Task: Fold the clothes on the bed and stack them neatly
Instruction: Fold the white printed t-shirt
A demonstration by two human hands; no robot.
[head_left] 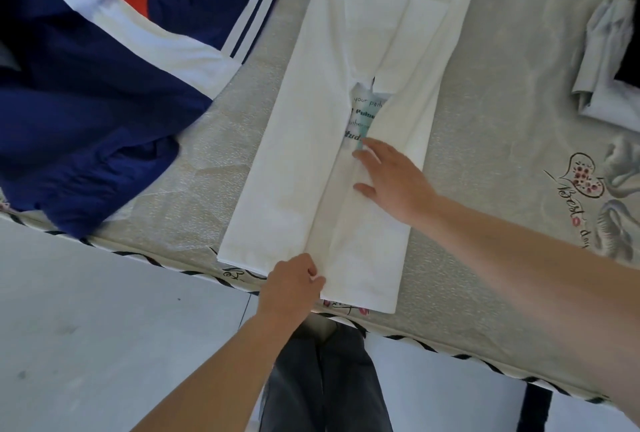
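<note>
the white shirt [349, 141] lies folded lengthwise on the bed [491, 141], print mostly hidden. left hand [292, 284] pinches its near hem; right hand [391, 179] presses flat, fingers spread.

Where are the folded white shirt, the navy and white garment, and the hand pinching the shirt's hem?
folded white shirt [298, 168], head view, left folded panel.
navy and white garment [86, 113], head view, navy cloth.
left hand [291, 284], head view, back of hand.

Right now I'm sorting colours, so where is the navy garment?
In the head view the navy garment lies at the upper left of the bed, left of the white shirt, its lower end reaching the bed's near edge.
</note>
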